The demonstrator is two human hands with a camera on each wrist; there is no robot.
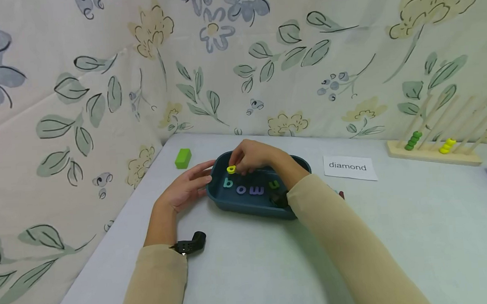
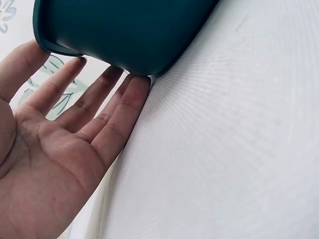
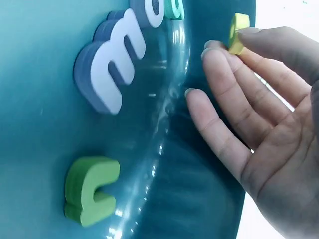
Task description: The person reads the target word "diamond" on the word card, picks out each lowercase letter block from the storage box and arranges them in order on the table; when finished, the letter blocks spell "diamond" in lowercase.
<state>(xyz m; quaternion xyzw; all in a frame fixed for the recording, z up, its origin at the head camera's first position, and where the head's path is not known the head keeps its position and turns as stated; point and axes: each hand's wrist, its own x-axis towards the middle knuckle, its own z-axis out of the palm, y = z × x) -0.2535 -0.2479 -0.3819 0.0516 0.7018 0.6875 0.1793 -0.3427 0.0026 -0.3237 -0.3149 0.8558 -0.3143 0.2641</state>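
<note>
Yellow letter (image 1: 231, 169) pinched at the tray's (image 1: 247, 209) ten o'clock!

From the left: green block (image 1: 183, 158) at ten o'clock, outside the tray, and here's the left hand (image 1: 185, 187), fingers long and loose, gripping nothing, tips against the tray's wall. Now the key spot: the teal letter (image 1: 227, 183) lies just beside the yellow one, between six and seven o'clock of it, on the tray floor. That yellow one sits in the right hand's (image 1: 252, 157) thumb-and-finger pinch, at eight o'clock from the hand's middle; long axis too small to call, and whether it touches the tray I can't tell. Smooth, shiny floor, with the o (image 1: 240, 190), the m (image 1: 256, 190) and the green letter (image 1: 274, 185) running towards three o'clock, then card (image 1: 350, 167) and abacus (image 1: 432, 154) on the pale table (image 1: 250, 268)
</note>
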